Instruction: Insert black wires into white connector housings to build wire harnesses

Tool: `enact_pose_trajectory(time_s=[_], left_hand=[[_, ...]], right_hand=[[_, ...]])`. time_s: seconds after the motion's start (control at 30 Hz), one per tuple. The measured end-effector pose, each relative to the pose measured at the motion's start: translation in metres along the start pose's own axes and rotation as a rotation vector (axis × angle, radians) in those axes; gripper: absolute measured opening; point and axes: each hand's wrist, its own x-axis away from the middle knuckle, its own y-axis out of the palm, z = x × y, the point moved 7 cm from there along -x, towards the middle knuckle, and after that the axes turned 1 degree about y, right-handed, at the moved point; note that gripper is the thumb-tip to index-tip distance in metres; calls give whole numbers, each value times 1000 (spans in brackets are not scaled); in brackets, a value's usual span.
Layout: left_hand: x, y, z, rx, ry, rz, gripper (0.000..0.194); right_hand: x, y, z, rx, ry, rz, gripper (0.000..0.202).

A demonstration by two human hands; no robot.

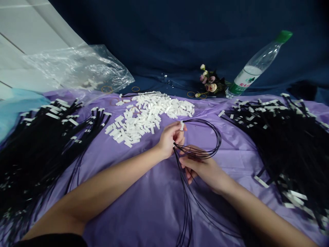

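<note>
My left hand (pixel 171 137) is closed around the white connector ends of a bundle of thin black wires (pixel 218 135). One white connector (pixel 182 125) sticks up past its fingertips, and another white piece shows low in its grip. From the upper connector the wires loop out to the right and come back to the lower one. Loose wire tails hang from there toward me. Just below the loop, my right hand (pixel 197 164) has its thumb and fingers closed at the hanging wires; the exact strand between them is partly hidden.
Loose white connectors (pixel 154 109) are heaped behind my hands on the purple cloth (pixel 133 202). Black wire piles with white ends lie at left (pixel 33 151) and right (pixel 288 144). Behind stand a plastic bag (pixel 84 68), artificial flowers (pixel 209 82) and a tilted bottle (pixel 252 73).
</note>
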Motion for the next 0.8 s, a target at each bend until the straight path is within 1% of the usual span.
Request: enact_pose_trajectory(time_s=[0.07,0.13,0.2,0.3,0.37,0.43,0.53,0.6,0.67,0.7,0.73,0.8], left_hand=[[0,0,-1,-3,-1,-1,19],[0,-1,-1,0,-1,4,20],[0,-1,-1,0,-2,12,20],[0,-2,0,-18,1,28,22],[0,-2,-1,-28,-2,37,23],[0,-3,-2,-33,-10,43,22],[0,-2,-2,-36,-14,43,22],[1,-1,-2,-36,-13,41,21],[1,-1,-2,-38,-9,36,21],[1,-1,-2,-44,-11,29,20],[1,-1,-3,-54,-13,19,20],[2,0,-4,-79,-21,-12,20]], right_hand=[[9,-2,-3,13,6,-83,29],[23,-2,-10,108,14,-221,20],[39,-2,-22,271,-6,-339,9],[58,-4,-44,472,-110,-441,18],[64,-6,-52,543,-172,-454,20],[63,-10,-55,546,-230,-405,23],[54,-21,-58,393,-362,-255,17],[52,-33,-67,238,-540,-83,12],[57,-48,-80,64,-725,119,8],[60,-55,-84,-35,-786,209,4],[63,-62,-87,-139,-814,281,5],[66,-69,-89,-285,-792,362,12]])
